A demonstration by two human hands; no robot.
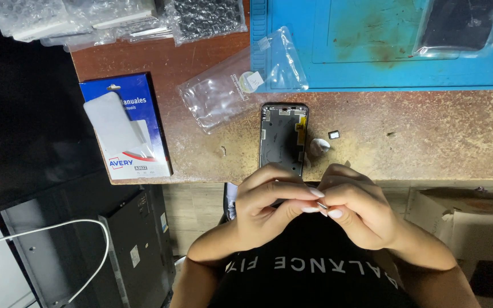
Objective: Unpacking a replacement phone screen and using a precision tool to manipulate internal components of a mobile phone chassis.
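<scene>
— What is pinched between those fingertips?

— A tiny, thin metal piece [321, 205], too small to tell its exact shape. The right hand [356, 206] has its grip closed on it between thumb and forefinger, and the left hand [269, 201] meets it at the same spot, fingertips pressed to the piece. Both hands hover just off the front edge of the bench [429, 137], above the person's lap.

— And directly ahead of the hands?

— An opened phone [283, 137], a dark rounded rectangle lying flat with its inner frame showing and a small yellow patch on the right side. Its near end is partly hidden by the left fingers. Just beside it on the right lie a pale rounded scrap [318, 146] and a small square chip [334, 134].

— What is the surface like?

— Worn brown, mottled and scuffed. Farther back lies a smooth blue work mat [372, 63] with rust-coloured stains.

— Any containers?

— A crinkled clear plastic bag [241, 85] straddles the mat's edge, holding a small round white label or part. To the left, a blue cardboard box [129, 128] carries a white oblong piece on top. At the far left corner are bubble-wrap pouches [115, 20], contents unclear. Another clear bag [460, 25] on the mat holds something flat and dark.
</scene>
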